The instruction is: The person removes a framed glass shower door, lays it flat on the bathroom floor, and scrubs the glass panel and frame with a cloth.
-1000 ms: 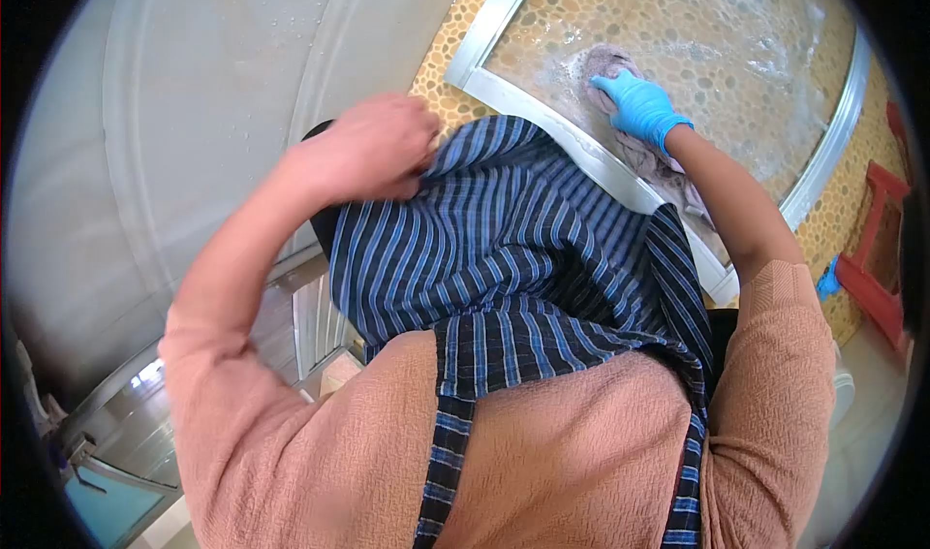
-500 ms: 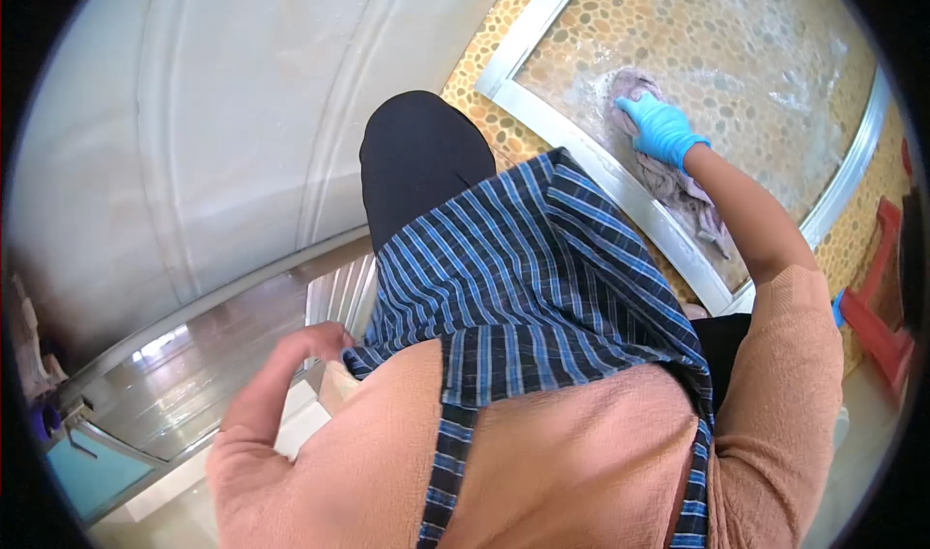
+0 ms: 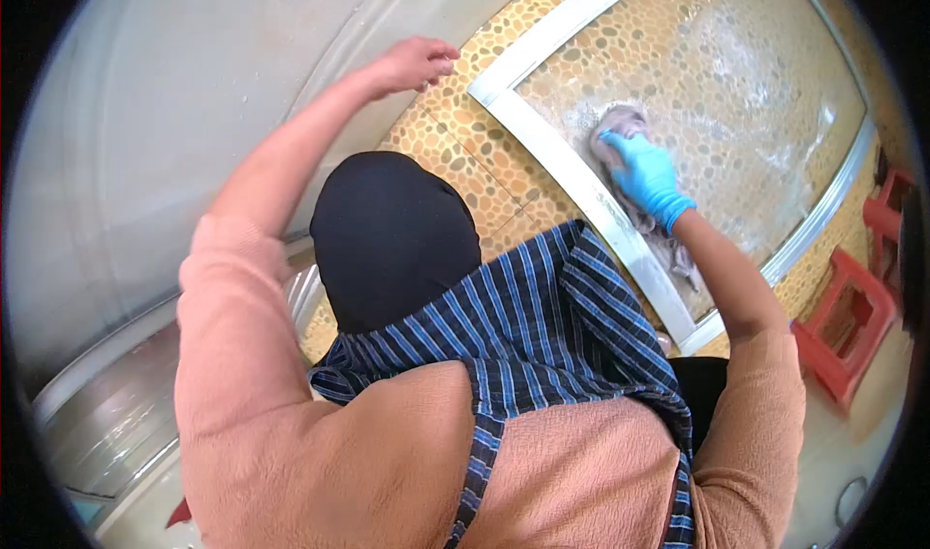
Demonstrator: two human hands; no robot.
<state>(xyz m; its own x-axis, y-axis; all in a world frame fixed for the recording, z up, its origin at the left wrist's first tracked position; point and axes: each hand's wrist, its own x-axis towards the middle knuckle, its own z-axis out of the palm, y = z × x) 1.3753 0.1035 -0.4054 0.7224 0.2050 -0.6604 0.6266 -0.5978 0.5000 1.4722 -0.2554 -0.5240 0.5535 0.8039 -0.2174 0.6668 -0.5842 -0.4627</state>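
My right hand (image 3: 647,176), in a blue glove, is closed on a greyish-purple cloth (image 3: 618,125) and presses it against a framed glass panel (image 3: 751,113). The rest of the cloth trails under my wrist toward the panel's near edge. Whitish suds streak the glass, and a pebble-patterned floor shows through it. My bare left hand (image 3: 421,64) is raised beside the pale wall, to the left of the panel's silver frame (image 3: 572,176). Its fingers are loosely bent and apart, with nothing in them.
My dark-clad knee (image 3: 392,239) and striped apron (image 3: 504,307) lie between my arms. A red plastic stool (image 3: 848,326) is at the right, with another red piece behind it. Pebble-patterned floor tiles (image 3: 484,171) run between the wall and the frame.
My left hand has gone from beside the apron at my waist up and forward to near the wall. My right hand and the cloth have shifted slightly nearer to me on the glass.
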